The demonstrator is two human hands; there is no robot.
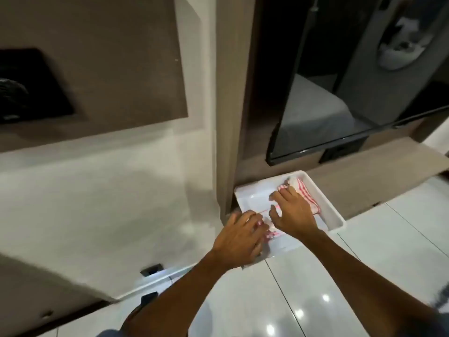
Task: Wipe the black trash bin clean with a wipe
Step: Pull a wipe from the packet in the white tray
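Hands reach into a white tray (336, 216) on the tiled floor (315, 288), left hand (239, 239) and right hand (292, 212) both spread flat over red-striped cloths (305, 190).

No readable text, labels, brands, numbers or signs, picture blurred throughout

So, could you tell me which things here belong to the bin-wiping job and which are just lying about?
Job: red-and-white striped cloth in the white tray; left hand and right hand reaching into it.

Lying about: television; wall socket.
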